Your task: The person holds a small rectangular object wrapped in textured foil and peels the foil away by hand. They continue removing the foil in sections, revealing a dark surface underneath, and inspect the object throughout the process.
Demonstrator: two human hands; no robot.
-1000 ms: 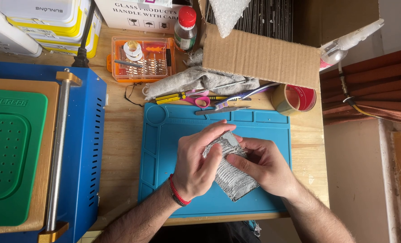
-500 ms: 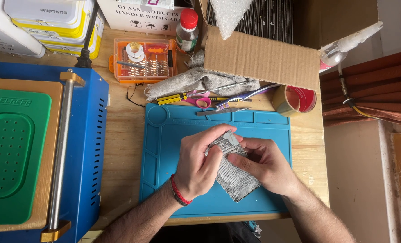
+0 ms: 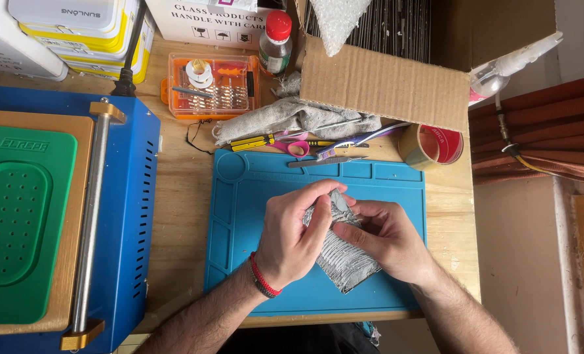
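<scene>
Both of my hands hold a flat object wrapped in grey ribbed padding just above the blue work mat. My left hand, with a red cord bracelet at the wrist, grips the wrap's left side, fingers curled over its top end. My right hand pinches the upper right edge with thumb and fingers. The lower end of the wrap sticks out below both hands. What is inside the wrap is hidden.
A blue machine with a green pad stands at the left. Behind the mat lie a grey cloth, screwdriver, scissors, tweezers, an orange parts box, a bottle, a cardboard box and a tape roll.
The wrapped object has turned slightly and my fingers have shifted along its upper end. Both hands stay over the same part of the mat.
</scene>
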